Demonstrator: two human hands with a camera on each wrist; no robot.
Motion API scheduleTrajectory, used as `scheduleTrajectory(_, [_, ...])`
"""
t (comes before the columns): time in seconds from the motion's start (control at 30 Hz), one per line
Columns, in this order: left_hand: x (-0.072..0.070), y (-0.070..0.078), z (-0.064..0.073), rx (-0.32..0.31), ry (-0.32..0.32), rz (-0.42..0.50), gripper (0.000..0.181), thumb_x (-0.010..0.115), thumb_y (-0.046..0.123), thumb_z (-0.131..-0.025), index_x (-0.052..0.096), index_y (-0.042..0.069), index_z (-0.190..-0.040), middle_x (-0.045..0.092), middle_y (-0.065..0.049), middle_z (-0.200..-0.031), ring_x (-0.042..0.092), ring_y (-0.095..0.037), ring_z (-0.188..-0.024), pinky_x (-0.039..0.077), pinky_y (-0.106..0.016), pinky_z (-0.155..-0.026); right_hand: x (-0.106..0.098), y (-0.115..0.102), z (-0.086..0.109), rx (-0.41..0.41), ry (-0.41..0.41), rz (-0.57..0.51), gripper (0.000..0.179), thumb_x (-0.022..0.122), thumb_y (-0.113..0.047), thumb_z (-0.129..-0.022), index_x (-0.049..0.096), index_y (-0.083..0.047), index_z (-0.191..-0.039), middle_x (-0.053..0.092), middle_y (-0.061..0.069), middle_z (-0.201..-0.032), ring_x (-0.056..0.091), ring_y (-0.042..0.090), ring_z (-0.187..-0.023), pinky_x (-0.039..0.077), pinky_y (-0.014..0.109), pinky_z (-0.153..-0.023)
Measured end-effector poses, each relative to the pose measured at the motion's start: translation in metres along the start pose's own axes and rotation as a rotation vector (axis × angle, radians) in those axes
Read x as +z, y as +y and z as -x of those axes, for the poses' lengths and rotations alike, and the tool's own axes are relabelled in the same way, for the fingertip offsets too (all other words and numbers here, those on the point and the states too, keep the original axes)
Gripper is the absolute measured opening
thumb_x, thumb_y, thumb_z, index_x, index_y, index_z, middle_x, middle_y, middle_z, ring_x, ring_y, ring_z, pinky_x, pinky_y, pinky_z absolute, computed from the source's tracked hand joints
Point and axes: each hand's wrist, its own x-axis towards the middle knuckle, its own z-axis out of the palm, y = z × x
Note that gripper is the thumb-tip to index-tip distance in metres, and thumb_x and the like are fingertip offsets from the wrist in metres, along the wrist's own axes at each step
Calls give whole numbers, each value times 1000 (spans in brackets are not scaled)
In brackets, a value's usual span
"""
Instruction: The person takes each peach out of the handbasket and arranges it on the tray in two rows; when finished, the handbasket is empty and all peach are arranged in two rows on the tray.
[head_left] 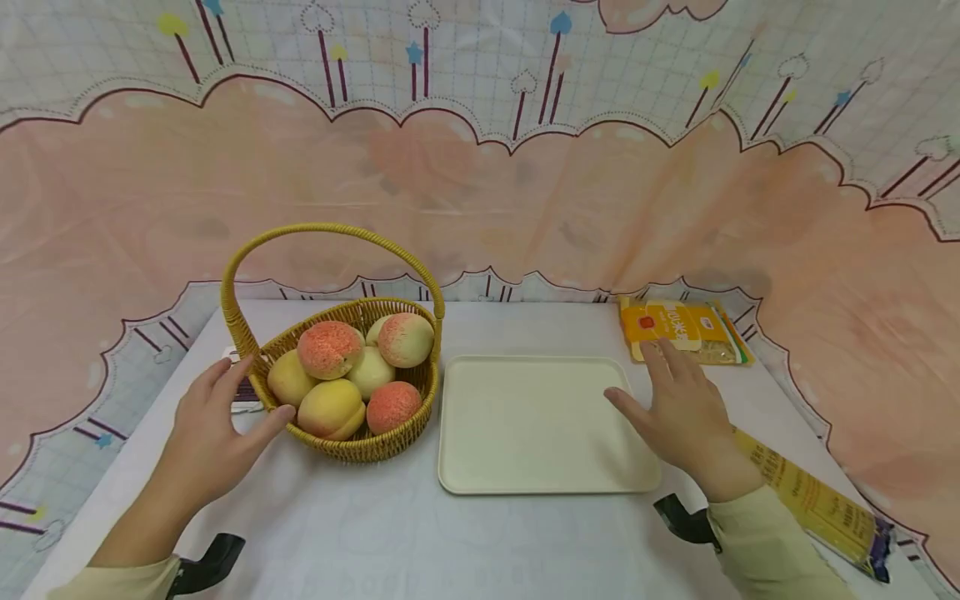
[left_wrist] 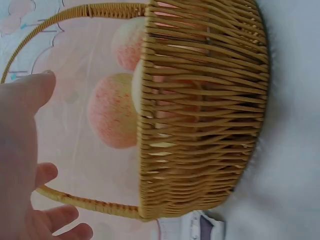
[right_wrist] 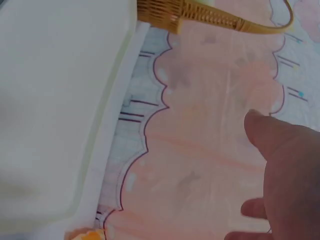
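Red-and-yellow round peaches (head_left: pixel 330 410), all handling apparently yet to do.
Peaches: in the yellow woven wicker basket (head_left: pixel 360 451), left of the cream rectangular tray (head_left: pixel 540 425); none on it. My left hand (head_left: pixel 213 437): spread, beside the basket. My right hand (head_left: pixel 681 412): spread, near the tray's right edge. Neither grips anything.

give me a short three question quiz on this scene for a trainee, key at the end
1. Short answer: which hand is nearer the wicker basket of peach-like fruits?
2. Fill the gap: in the head view, the flat tray lies to the ____ of the wicker basket.
3. True or false: the peach-like fruits are spread out on the flat tray.

Key:
1. The left hand.
2. right
3. False; they sit in the wicker basket.
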Motion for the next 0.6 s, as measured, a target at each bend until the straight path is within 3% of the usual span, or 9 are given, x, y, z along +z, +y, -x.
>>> scheduleTrajectory(0.23, [7,-13,2,-48,9,105,81,66,38,-96,27,-4,-153,21,-39,-151,17,-58,-139,19,-79,-103,11,-11,-5,-74,44,-86,77,69,-44,-92,44,6,-145,39,32,-148,39,52,-133,37,69,-102])
scheduleTrajectory(0.47, [13,-28,0,-92,-64,235,79,63,33,-100,21,-1,-157,25,-38,-150,31,-59,-131,34,-75,-96,25,-28,-10,-112,27,-147,74,70,-43,-91,46,3,-145,40,26,-151,41,47,-134,40,66,-102])
scheduleTrajectory(0.6, [15,-36,-2,-101,-106,334,80,61,33,-101,15,3,-159,22,-36,-154,31,-60,-133,32,-75,-99,33,-38,-15,-163,40,-186,73,71,-43,-91,48,2,-144,43,24,-149,44,45,-133,42,64,-101])
